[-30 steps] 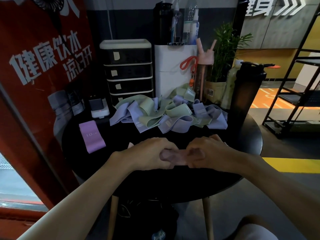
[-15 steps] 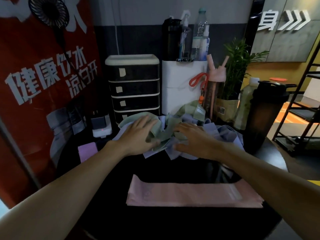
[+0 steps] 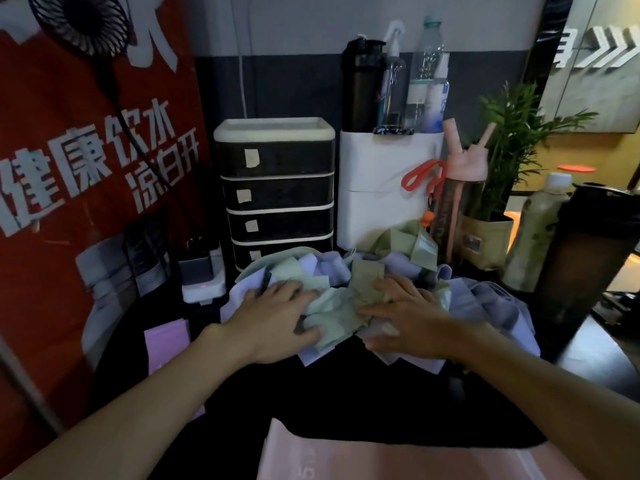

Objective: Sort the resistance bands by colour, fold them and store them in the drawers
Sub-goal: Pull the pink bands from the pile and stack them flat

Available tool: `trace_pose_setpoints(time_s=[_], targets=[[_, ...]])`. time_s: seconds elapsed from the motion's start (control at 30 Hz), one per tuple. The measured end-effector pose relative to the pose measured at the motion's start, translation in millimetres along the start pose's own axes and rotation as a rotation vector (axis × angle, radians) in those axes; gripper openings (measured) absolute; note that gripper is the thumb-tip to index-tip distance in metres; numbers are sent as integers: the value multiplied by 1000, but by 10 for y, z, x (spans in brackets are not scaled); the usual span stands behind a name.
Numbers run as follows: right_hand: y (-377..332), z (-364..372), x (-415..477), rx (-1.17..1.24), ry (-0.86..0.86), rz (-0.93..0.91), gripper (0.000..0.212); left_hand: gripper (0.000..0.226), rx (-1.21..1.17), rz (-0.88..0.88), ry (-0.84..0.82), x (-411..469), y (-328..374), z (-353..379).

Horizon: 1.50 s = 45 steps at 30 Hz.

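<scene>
A tangled pile of pale green and lavender resistance bands (image 3: pixel 485 306) lies at the back of the black round table (image 3: pixel 363 400). Both my hands are in the pile. My left hand (image 3: pixel 273 317) rests on it with fingers spread. My right hand (image 3: pixel 405 317) grips a green band (image 3: pixel 363 282), with fingers and thumb curled into it. A pink band (image 3: pixel 381 455) lies flat at the near edge. A folded purple band (image 3: pixel 166 344) sits at the left. The black drawer unit (image 3: pixel 277 188) with several shut drawers stands behind the pile.
A white box (image 3: pixel 381 181) holding bottles stands right of the drawers. A pink bottle (image 3: pixel 460 188), a potted plant (image 3: pixel 498 202) and a tall dark shaker (image 3: pixel 588 271) line the right. A small white device (image 3: pixel 204 285) sits at the left, before a red banner.
One second ago both hands held the pink band near me. They laid it flat at the near edge, reached into the pile, and my right fingers have now closed on a green band.
</scene>
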State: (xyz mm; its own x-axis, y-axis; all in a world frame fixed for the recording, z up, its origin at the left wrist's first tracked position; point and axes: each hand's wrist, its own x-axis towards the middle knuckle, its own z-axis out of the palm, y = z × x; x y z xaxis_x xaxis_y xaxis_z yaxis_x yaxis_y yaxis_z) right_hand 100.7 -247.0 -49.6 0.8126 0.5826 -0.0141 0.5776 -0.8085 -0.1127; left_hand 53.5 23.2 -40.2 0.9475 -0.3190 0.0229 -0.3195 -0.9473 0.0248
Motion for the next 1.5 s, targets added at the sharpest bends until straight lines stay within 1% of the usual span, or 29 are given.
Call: trace_pose_setpoints(time_s=[0.1,0.2,0.27,0.3,0.37,0.43,0.57,0.63,0.67,0.73,0.77,0.83,0.87,0.9,0.97,1.0,1.03,1.07,1.1,1.13,1.17,1.2,1.23,1.27,1.33,1.37,1.43,1.47,1.5], targets=[[15,50,-6,40,37,8,59,90,11,-35,3,-81,24,-37],[79,99,-40,75,97,17,61,90,27,-54,22,-137,46,-82],[167,146,-60,118,180,64,62,86,40,-74,54,-186,53,-109],[219,183,-66,140,261,73,58,86,61,-80,70,-212,52,-128],[342,278,-79,202,391,25,38,85,112,-94,78,-250,51,-177],[412,329,-105,266,464,-49,16,76,126,-119,68,-260,42,-213],[316,246,-188,313,628,-145,13,49,87,-178,102,-177,9,-189],[288,197,-200,359,693,-160,9,48,-67,-194,121,-112,-30,-120],[258,145,-217,376,721,-111,8,53,-202,-199,110,-82,-32,-89],[172,80,-239,471,737,49,19,66,-451,-210,93,-5,-26,-24],[115,49,-237,515,749,101,25,66,-512,-202,113,30,13,-21],[-56,1,-204,537,776,90,28,55,-664,-169,171,108,109,-42],[-146,-6,-173,536,735,52,28,50,-758,-154,177,133,170,-91],[-226,-2,-142,521,647,11,35,49,-808,-146,175,156,213,-134],[-337,22,-92,461,410,-64,64,53,-755,-125,155,213,254,-142],[-369,44,-64,449,336,-76,73,57,-708,-129,137,236,258,-122],[-411,39,-56,464,334,-74,73,61,-664,-137,115,254,249,-88],[-442,17,-51,525,398,-74,65,65,-625,-144,90,262,255,-53],[-437,-20,-37,613,490,-64,52,67,-579,-144,72,263,252,-23],[-391,-55,-12,684,577,-20,41,70,-519,-138,58,263,249,-1],[-299,-96,27,688,646,69,36,72,-453,-131,39,252,262,-1],[-157,-128,77,617,676,178,37,74,-393,-123,9,240,278,-7],[7,-144,123,503,633,293,47,73,-340,-115,-34,226,304,-19],[150,-160,155,412,539,388,63,71,-297,-113,-81,222,330,-29],[387,-157,259,378,403,472,88,65,-242,-106,-142,221,373,-46],[477,-134,326,380,364,485,94,61,-222,-98,-160,221,391,-43],[628,-44,445,342,273,503,93,59,-200,-93,-185,228,395,-13],[697,12,487,317,210,524,86,59,-185,-86,-190,227,391,3],[706,47,481,279,144,542,74,59,-168,-78,-194,227,384,23]])
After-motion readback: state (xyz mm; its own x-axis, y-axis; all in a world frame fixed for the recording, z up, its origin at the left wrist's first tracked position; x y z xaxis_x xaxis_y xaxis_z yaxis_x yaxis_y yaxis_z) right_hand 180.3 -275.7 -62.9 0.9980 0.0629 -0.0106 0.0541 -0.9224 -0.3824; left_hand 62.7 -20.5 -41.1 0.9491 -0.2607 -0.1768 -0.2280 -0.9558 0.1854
